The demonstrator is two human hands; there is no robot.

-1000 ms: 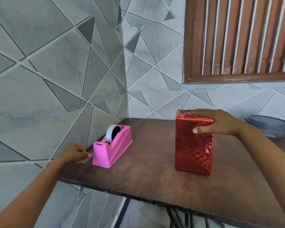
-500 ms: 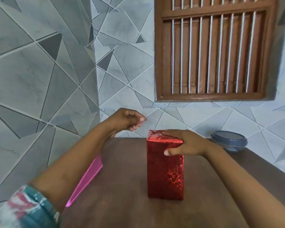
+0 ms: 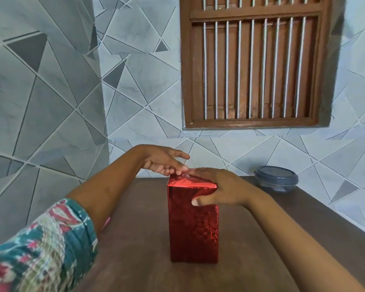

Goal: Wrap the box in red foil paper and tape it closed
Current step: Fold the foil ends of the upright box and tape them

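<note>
The tall box (image 3: 193,226) wrapped in shiny red foil stands upright on the brown table (image 3: 135,245). My right hand (image 3: 221,188) lies over its folded top, with the thumb pressed against the front face. My left hand (image 3: 167,162) reaches in from the left to the top's far edge. Its fingertips pinch a small clear strip of tape (image 3: 185,175) down against the foil. Only a pink sliver of the tape dispenser (image 3: 106,223) shows behind my left forearm.
A round container with a blue-grey lid (image 3: 276,179) sits at the table's back right, near the tiled wall. A wooden slatted window (image 3: 253,66) is set in the wall behind. Another tiled wall (image 3: 40,102) runs close along the table's left side.
My left hand left the pink dispenser, rose and came down onto the box's top. My right hand kept its hold on the box. The view turned right and centred on the box.
</note>
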